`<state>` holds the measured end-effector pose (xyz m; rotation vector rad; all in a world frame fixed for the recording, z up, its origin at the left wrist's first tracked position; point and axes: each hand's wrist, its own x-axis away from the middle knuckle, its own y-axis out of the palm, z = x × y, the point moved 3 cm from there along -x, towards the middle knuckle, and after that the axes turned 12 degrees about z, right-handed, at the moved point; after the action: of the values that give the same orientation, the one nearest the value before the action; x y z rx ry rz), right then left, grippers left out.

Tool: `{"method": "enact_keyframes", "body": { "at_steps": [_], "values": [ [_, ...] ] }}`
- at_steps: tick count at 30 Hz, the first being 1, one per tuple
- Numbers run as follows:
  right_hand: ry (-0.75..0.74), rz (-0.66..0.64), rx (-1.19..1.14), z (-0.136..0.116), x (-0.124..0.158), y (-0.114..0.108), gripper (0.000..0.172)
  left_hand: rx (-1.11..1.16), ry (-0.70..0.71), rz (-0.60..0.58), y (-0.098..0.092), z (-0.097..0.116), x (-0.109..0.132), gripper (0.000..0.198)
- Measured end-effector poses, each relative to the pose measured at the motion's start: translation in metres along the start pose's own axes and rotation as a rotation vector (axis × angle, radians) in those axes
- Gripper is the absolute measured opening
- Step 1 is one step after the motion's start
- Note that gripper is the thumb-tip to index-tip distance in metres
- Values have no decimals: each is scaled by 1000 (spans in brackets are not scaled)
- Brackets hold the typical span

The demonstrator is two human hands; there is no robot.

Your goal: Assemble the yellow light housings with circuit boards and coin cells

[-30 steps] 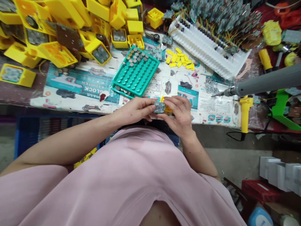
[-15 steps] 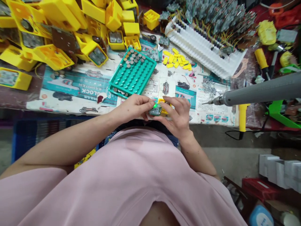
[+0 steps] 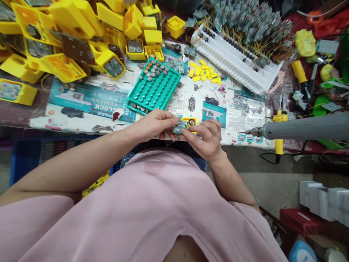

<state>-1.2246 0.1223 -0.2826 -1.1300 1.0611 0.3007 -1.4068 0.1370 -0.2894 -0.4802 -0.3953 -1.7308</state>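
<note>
Near the table's front edge, my left hand [image 3: 160,123] pinches a small circuit board with grey button pads [image 3: 180,127] between thumb and fingers. My right hand [image 3: 205,137] is closed at the board's right side, its fingertips touching the board and a small yellow plastic housing [image 3: 192,119]. A round dark part sits in the housing. Just beyond my left hand lies a green tray [image 3: 152,87], with several round button cells in its far-left pockets. A grey electric screwdriver [image 3: 300,129] hangs to the right of my right hand.
Yellow housings [image 3: 73,22] are piled at the back left. Small yellow pieces [image 3: 204,71] lie beyond the hands. A white foam holder [image 3: 234,60] with wired boards stands at the back right. Loose screws [image 3: 240,103] and a yellow-handled tool [image 3: 279,136] are at the right.
The green light on the board has gone out. My right hand's fingers have moved lower, showing more of the yellow housing. The hanging screwdriver has shifted slightly toward the table's front edge.
</note>
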Motion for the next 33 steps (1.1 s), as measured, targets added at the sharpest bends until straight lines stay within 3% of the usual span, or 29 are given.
{"method": "enact_keyframes", "body": {
  "at_steps": [13, 19, 22, 27, 33],
  "values": [
    [7, 126, -5, -2, 2, 2, 9, -5, 22, -6, 1, -3, 0, 52],
    [27, 96, -28, -5, 3, 1, 5, -96, 47, -28, -1, -6, 1, 48],
    [97, -4, -115, 4, -1, -4, 13, -161, 68, -22, -3, -8, 3, 45],
    [379, -254, -76, 33, -1, -10, 18, -356, 178, 49, -6, -4, 10, 36],
    [380, -497, -11, 33, -13, 1, 23, -765, 565, 201, -9, 5, 23, 37]
  ]
}}
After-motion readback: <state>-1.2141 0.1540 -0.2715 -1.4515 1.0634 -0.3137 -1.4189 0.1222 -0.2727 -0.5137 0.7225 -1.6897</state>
